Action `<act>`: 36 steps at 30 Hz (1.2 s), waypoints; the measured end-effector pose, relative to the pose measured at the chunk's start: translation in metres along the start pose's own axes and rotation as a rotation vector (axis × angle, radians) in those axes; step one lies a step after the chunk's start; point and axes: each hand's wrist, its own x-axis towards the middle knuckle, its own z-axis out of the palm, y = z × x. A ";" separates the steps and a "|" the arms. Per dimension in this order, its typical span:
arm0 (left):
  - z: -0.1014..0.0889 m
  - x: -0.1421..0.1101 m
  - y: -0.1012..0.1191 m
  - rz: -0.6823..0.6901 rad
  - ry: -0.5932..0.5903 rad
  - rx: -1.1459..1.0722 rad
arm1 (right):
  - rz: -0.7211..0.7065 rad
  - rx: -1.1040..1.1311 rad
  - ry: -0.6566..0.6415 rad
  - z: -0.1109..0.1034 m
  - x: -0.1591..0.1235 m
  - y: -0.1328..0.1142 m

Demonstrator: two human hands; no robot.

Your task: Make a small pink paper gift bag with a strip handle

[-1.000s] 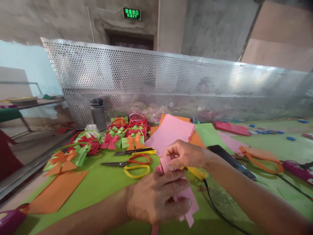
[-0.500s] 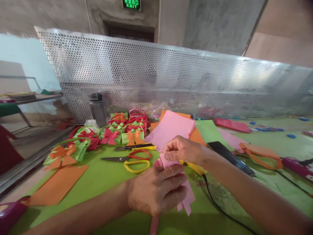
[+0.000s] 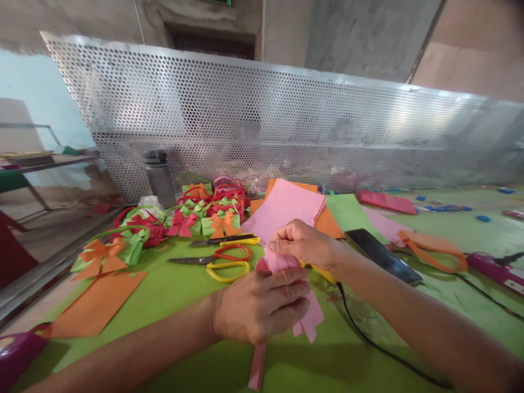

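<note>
My left hand (image 3: 264,305) is wrapped over a folded piece of pink felt (image 3: 314,314), whose cut strips stick out below the fingers. One pink strip (image 3: 257,365) hangs down under the wrist side. My right hand (image 3: 301,243) pinches the upper end of the same felt between thumb and fingers. Behind the right hand lies a yellow-handled corded tool (image 3: 323,272), partly hidden; its black cord runs to the lower right. Left of the hands, scissors (image 3: 227,262) with one red and one yellow handle lie beside a yellow cutter knife (image 3: 241,240).
Small felt bags with bows (image 3: 200,215) crowd the back left near a grey bottle (image 3: 159,180). Pink felt sheets (image 3: 286,207) are stacked behind the hands. A phone (image 3: 382,256) lies right. An orange felt piece (image 3: 98,305) lies left. A perforated metal screen (image 3: 286,109) stands behind.
The right fingers have shifted slightly up and left along the felt's top end, and more of its upper part shows. The left hand keeps its hold. The whole view has shifted a little.
</note>
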 end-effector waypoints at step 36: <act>0.003 0.002 0.008 -0.040 0.032 0.025 | 0.138 0.265 -0.039 0.008 0.001 0.000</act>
